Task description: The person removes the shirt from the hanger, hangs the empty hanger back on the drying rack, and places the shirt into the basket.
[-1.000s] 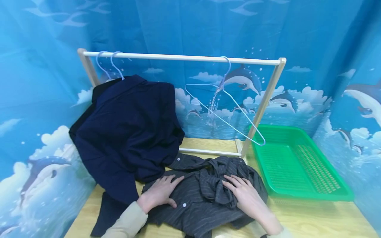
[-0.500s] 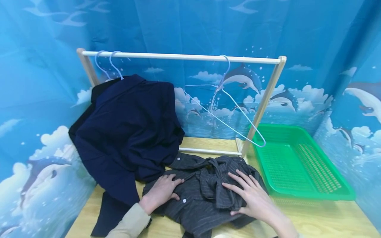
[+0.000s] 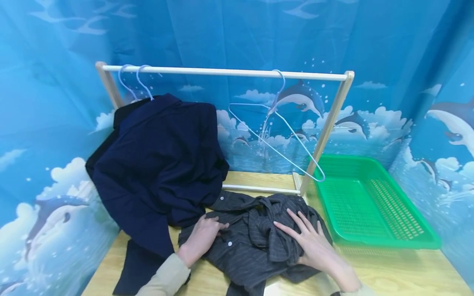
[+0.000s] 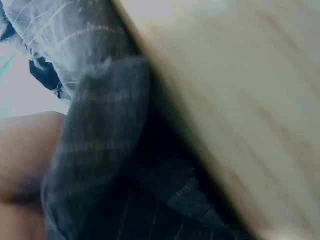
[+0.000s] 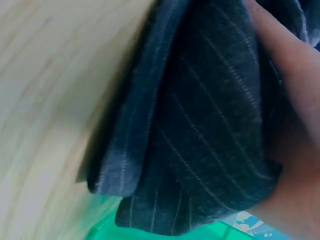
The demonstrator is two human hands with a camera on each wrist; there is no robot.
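Observation:
A dark grey pinstriped shirt [image 3: 248, 261] with white buttons lies crumpled on the table in front of the rack. My left hand [image 3: 201, 239] holds its left part, fingers bent into the cloth. Close up in the left wrist view, a fold of the shirt [image 4: 100, 115] stands beside the hand [image 4: 25, 155]. Over the bunched right part, my right hand [image 3: 314, 246] spreads its long fingers across the fabric, its thumb partly hidden. In the right wrist view, striped cloth [image 5: 205, 110] fills the middle, against the right hand [image 5: 295, 75].
Behind the shirt stands a rack with a white rail [image 3: 222, 71]. Navy clothing [image 3: 159, 152] hangs at its left on light blue hangers, reaching down to the table. A bare hanger [image 3: 275, 142] hangs at the right. To the right is a green basket [image 3: 355, 201].
My left fingers have bent into the shirt, and its lower left edge has shifted right and up. The right hand moved slightly right, its fingers spreading wider over the cloth.

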